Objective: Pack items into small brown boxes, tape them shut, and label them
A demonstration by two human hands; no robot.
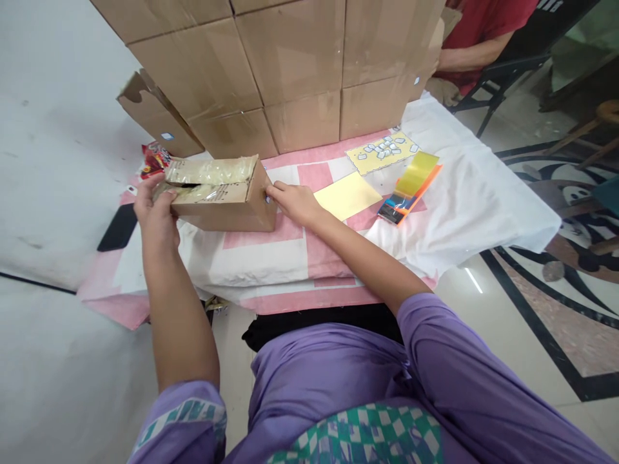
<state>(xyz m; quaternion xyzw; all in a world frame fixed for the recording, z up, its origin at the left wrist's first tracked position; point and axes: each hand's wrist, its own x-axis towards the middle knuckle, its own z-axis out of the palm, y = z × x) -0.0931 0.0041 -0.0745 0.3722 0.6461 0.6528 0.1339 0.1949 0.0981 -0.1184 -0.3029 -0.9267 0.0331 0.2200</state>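
A small brown cardboard box (pixel 227 205) lies on its side on the pink and white cloth (pixel 271 258), with clear packets (pixel 213 173) showing in its open top. My left hand (pixel 153 207) grips the box's left end, fingers curled round the flap and a packet. My right hand (pixel 294 201) rests against the box's right end, fingertips pressed on a small sticker there.
A wall of stacked cardboard boxes (pixel 290 71) stands behind. To the right lie a yellow sheet (pixel 347 195), a sticker sheet (pixel 383 152) and a yellow-orange packet (pixel 411 187). A black phone (pixel 118 227) and a red wrapper (pixel 153 160) lie at left. Another person in red (pixel 476 38) sits at the back right.
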